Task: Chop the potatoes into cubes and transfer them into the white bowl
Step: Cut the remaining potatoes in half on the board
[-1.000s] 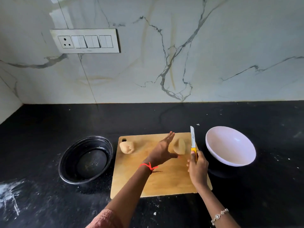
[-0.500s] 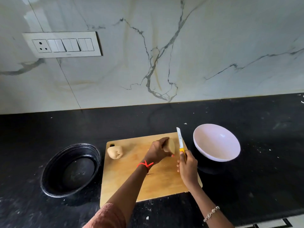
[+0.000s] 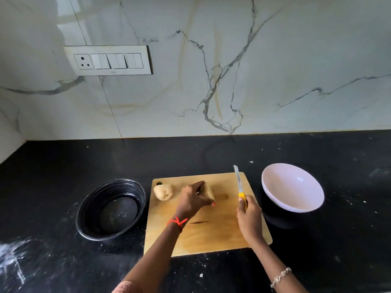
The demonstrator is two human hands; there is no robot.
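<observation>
A wooden cutting board (image 3: 213, 233) lies on the black counter. My left hand (image 3: 193, 200) grips a peeled potato (image 3: 209, 193) near the board's far middle, covering most of it. A second peeled potato (image 3: 163, 192) sits alone at the board's far left corner. My right hand (image 3: 248, 216) holds a yellow-handled knife (image 3: 239, 185) over the board's right side, blade pointing away, a gap to the right of the held potato. The white bowl (image 3: 292, 188) stands tilted just right of the board, with nothing in it.
A black round dish (image 3: 111, 209) sits left of the board. The marble wall with a switch panel (image 3: 108, 60) rises behind the counter. White powder smears mark the counter at the lower left (image 3: 10, 256).
My left hand has closed around the potato and drawn it leftward toward the board's middle. The knife in my right hand now stands farther from the potato. The camera view shifted.
</observation>
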